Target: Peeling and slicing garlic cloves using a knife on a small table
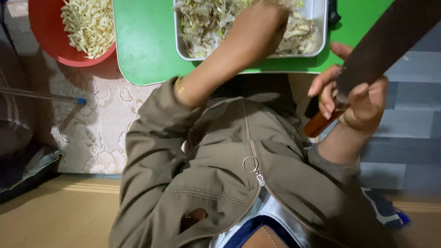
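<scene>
My right hand (360, 103) is closed around the orange-brown handle of a large knife (381, 50), whose dark broad blade slants up to the right over the edge of the green table (142, 46). My left hand (257, 30) reaches into the white rectangular tray (321, 27) of pale shredded vegetable pieces (202, 23), fingers buried in them; whether they grip any I cannot tell. A red bowl (43, 32) of cut pale strips (89, 25) sits to the left. My olive jacket (220, 174) fills the lower view.
</scene>
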